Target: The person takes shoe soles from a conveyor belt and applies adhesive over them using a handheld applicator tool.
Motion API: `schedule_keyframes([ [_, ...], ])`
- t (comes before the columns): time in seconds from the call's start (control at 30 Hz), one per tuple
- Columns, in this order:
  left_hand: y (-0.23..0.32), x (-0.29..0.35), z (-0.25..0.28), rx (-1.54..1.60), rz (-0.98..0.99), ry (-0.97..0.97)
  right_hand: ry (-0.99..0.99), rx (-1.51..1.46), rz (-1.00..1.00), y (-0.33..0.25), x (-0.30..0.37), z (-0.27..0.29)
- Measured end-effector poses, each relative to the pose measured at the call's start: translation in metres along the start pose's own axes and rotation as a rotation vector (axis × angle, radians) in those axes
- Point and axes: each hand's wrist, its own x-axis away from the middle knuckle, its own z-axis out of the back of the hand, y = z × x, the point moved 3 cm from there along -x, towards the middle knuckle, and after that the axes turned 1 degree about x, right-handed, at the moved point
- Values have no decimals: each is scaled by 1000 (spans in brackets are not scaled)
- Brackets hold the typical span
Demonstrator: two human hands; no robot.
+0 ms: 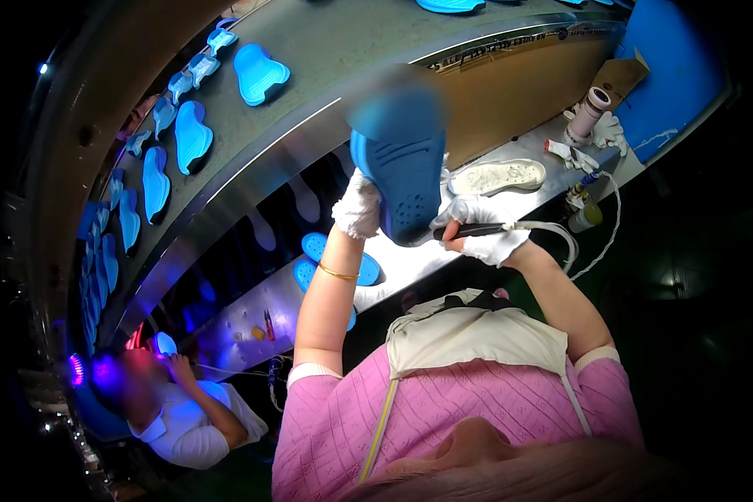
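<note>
My left hand (359,207), in a white glove, grips the side of a blue shoe sole (403,180). The sole is raised above the bench, its far end blurred, and small holes show near its close end. In my gloved right hand (484,234), with bare fingertips showing, is a black pen-shaped tool (482,228) with a white hose (556,227) trailing from it. The tool's tip is at the sole's near edge; whether it touches cannot be made out. Beside my left forearm, more blue soles (314,245) lie on the bench.
A conveyor belt (326,42) with several blue soles curves along the far side and left. On the metal bench (247,322) are a white sole (498,176), a pink bottle (588,115) and white gloves (571,156). Another person (188,410) works at lower left.
</note>
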Motion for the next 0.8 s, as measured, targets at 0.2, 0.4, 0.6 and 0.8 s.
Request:
schedule_keyframes([
  [0.2,-2,-17,5,-197,139,40,-2,-207,-129,-5,-6,4],
  [0.4,-9,-26,11,-280,287,184,-109,71,-16,-4,-10,-2],
  [0.6,-5,-26,15,-346,367,319,9,-25,-14,-2,-14,8],
  [0.8,-2,-19,10,-334,355,343,44,-185,27,-3,-19,20],
])
